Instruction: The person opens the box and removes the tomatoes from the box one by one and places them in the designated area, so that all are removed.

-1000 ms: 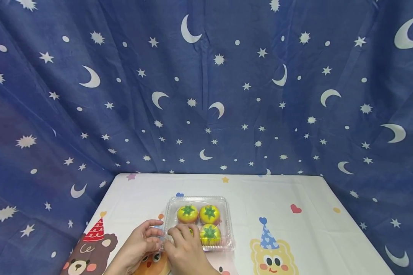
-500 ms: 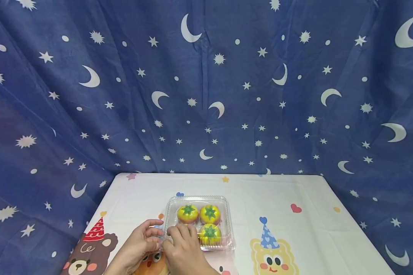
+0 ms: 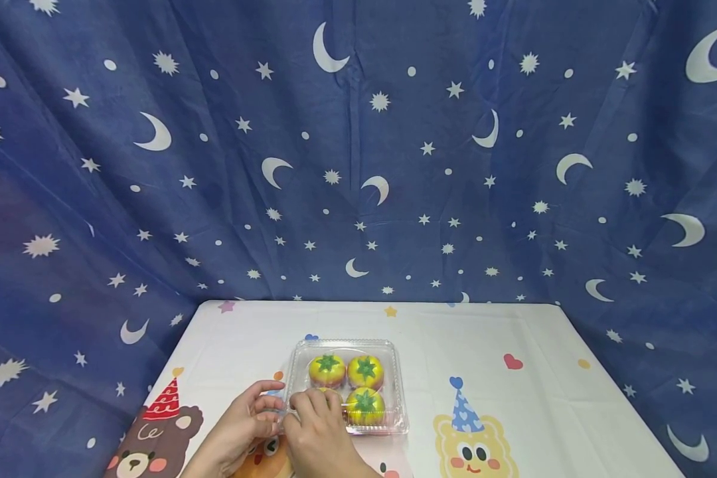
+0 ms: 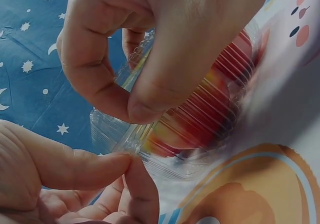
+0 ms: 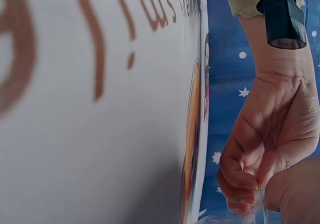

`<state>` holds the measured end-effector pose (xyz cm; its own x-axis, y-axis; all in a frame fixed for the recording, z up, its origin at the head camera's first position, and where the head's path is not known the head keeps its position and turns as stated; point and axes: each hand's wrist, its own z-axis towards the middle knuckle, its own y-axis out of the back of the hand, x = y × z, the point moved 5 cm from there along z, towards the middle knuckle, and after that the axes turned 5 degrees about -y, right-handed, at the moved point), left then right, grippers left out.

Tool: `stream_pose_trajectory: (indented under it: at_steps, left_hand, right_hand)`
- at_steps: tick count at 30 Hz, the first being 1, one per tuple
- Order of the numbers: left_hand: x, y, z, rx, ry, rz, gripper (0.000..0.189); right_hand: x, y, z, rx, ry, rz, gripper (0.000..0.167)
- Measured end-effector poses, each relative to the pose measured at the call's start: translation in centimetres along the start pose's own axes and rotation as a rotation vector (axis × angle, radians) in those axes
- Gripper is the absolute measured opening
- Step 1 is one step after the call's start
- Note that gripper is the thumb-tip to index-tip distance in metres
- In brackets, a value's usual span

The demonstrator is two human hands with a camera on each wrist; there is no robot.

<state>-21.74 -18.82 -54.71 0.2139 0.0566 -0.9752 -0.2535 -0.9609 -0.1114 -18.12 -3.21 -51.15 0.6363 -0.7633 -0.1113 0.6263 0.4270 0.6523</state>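
Note:
A clear plastic clamshell box [image 3: 399, 392] lies on the table with its lid down. Inside are several round yellow-and-red fruits [image 3: 366, 372] with green star-shaped tops, possibly toy persimmons or tomatoes. At the box's near left corner, my left hand [image 3: 239, 421] pinches the rim between thumb and index finger, as the left wrist view shows [image 4: 75, 176]. Just right of it my right hand [image 3: 322, 428] grips the near edge of the box, with thumb [image 4: 170, 73] and curled index finger on the ridged plastic. It covers most of the near left fruit.
A white tablecloth [image 3: 454, 338] printed with cartoon animals, hearts and stars covers the table. Behind and to both sides hangs a blue curtain [image 3: 394, 252] with moons and stars. The left wrist wears a dark camera [image 5: 285, 21], seen in the right wrist view.
The right hand's fingers have shifted very slightly left and now cover more of the near left fruit. The left hand and the box stay practically still.

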Motion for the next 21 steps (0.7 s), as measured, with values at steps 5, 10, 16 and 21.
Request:
stream_pose_trajectory:
  at_steps: [5, 10, 16, 21]
  left_hand:
    - [-0.08, -0.03, -0.01, -0.004, 0.003, -0.005, 0.089]
    - [-0.13, -0.08, 0.0, -0.004, -0.001, -0.013, 0.089]
    - [-0.13, -0.15, 0.02, 0.005, -0.007, -0.022, 0.088]
    - [-0.13, -0.14, 0.08, 0.003, -0.007, -0.038, 0.088]
  right_hand:
    - [0.14, -0.12, 0.04, -0.007, 0.004, -0.017, 0.02]
    - [0.17, -0.08, 0.17, -0.006, 0.008, -0.02, 0.02]
    - [0.18, -0.07, 0.24, 0.003, 0.005, -0.023, 0.02]
    - [0.24, -0.16, 0.2, 0.004, 0.002, -0.029, 0.019]
